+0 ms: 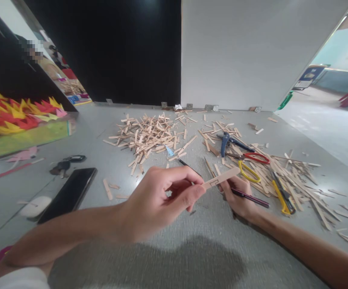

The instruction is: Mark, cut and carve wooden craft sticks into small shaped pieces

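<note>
My left hand (162, 196) pinches one end of a flat wooden craft stick (222, 178) between thumb and fingers. The stick tilts up to the right and bears a dark stepped outline drawn near its middle. Behind the stick, my right hand (240, 196) is closed around a dark pen (250, 197), whose end sticks out to the right. A thin pointed piece (209, 166) shows at that hand's fingertips, partly covered by the stick; I cannot tell what it is. Another slim black pointed thing (186, 163) lies just beyond my left hand, partly hidden.
Loose sticks (150, 134) form a pile beyond my hands. Blue-handled pliers (231, 140), red-handled scissors (256, 157), a yellow handle loop (248, 171) and a yellow cutter (282, 196) lie right among sticks. Left are a phone (68, 194), keys (64, 165) and a white mouse (35, 206). Upright panels (228, 52) stand behind.
</note>
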The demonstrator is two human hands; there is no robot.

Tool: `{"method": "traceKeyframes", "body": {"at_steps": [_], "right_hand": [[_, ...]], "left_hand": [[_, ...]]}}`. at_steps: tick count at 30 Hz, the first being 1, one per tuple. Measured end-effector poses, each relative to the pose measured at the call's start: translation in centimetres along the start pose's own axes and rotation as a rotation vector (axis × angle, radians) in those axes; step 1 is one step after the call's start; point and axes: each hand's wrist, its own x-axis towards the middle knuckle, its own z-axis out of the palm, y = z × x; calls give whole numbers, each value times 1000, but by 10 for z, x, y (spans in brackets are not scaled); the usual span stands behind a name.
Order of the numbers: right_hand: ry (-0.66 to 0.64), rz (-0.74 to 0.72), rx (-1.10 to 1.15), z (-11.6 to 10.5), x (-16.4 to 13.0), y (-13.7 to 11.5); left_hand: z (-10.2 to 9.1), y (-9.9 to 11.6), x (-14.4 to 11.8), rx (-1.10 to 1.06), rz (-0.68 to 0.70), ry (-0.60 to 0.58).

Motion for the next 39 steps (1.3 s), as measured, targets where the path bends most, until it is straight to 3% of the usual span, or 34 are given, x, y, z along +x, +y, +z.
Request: {"method": "traceKeyframes", "body": {"at_steps": [3,6,15,18,24,29,33,39], "right_hand": [[-3,18,2,-1,0,0],[-84,67,80,-3,1,0],[-194,246,610,-17,-2,3],[-219,315,775,-26,-9,2],[-267,375,790,-33,-13,4],[-319,477,815,-27,-9,10],[-413,320,474,-24,-12,13],[-423,-357,-196,-32,-20,16]], "left_hand": [[0,2,0,32,10,7],[0,1,1,51,3,-2],[-4,-11,12,50,-20,-23],[-4,-28,27,104,-75,-82],[5,-81,54,188,-349,-319],[11,-104,58,163,-401,-433],[10,-108,58,149,-399,-483],[9,-112,60,149,-370,-495]]}}
